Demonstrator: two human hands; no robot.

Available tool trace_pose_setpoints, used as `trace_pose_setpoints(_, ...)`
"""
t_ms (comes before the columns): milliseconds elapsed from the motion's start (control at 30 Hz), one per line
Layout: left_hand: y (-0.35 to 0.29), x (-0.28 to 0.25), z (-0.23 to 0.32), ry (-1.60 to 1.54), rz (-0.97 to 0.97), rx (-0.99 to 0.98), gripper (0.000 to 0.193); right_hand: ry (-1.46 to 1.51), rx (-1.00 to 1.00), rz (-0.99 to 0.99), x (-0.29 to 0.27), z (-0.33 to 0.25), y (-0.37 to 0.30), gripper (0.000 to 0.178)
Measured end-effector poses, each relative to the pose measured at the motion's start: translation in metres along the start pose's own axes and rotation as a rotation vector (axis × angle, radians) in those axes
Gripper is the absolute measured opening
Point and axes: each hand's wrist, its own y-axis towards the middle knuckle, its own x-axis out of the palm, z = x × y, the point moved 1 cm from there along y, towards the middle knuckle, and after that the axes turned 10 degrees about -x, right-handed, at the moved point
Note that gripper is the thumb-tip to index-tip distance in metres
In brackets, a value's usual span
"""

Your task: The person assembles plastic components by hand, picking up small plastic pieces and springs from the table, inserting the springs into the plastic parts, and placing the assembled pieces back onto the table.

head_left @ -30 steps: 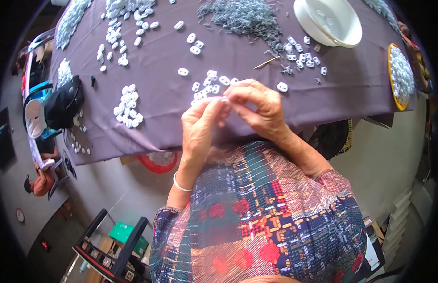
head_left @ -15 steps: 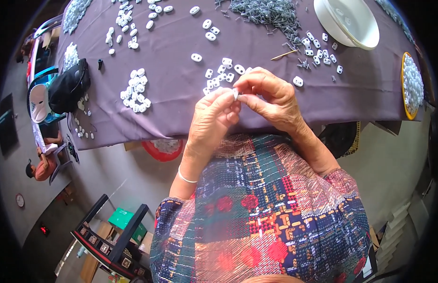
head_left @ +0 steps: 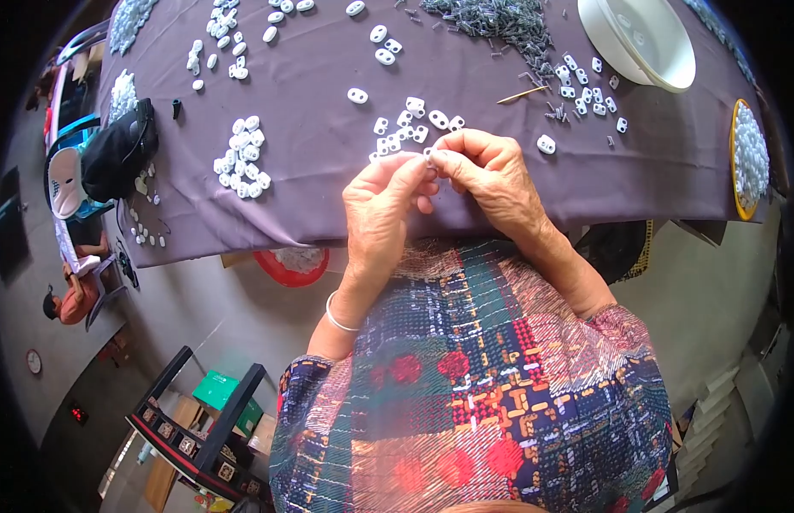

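Note:
My left hand (head_left: 387,197) and my right hand (head_left: 491,175) meet above the table's near edge, fingertips pinched together on one small white plastic piece (head_left: 429,153). Most of that piece is covered by the fingers. Just beyond them lies a loose cluster of small white two-holed pieces (head_left: 404,134), with an oval white piece (head_left: 438,120) beside it. Another oval piece (head_left: 546,144) rests alone to the right of my right hand. Farther right are more two-holed pieces (head_left: 599,109), some small grey pins (head_left: 557,112) and a thin wooden stick (head_left: 523,95).
A brown cloth covers the table (head_left: 311,179). A heap of grey pins (head_left: 499,26) and a white basin (head_left: 641,43) stand at the far side. A yellow-rimmed tray (head_left: 744,162) sits far right. White pieces (head_left: 243,158) and a black bag (head_left: 119,154) lie left. Below is a red basin (head_left: 292,267).
My hands have moved slightly away from my body, with fingertips closer together around the white piece. The view has shifted a little; the table's things look otherwise the same.

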Motion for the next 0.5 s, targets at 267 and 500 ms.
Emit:
trace_pose_setpoints(267,0.0,-0.0016,-0.0004,0.072,0.061,0.068,0.012,-0.121,-0.068,-0.001,0.0068,0.0027,-0.0038,0.013)
trace_pose_setpoints(500,0.0025,0.0037,0.0007,0.097,0.027,0.078,0.011,-0.032,-0.027,0.023,0.0044,0.0045,-0.0042,0.011)
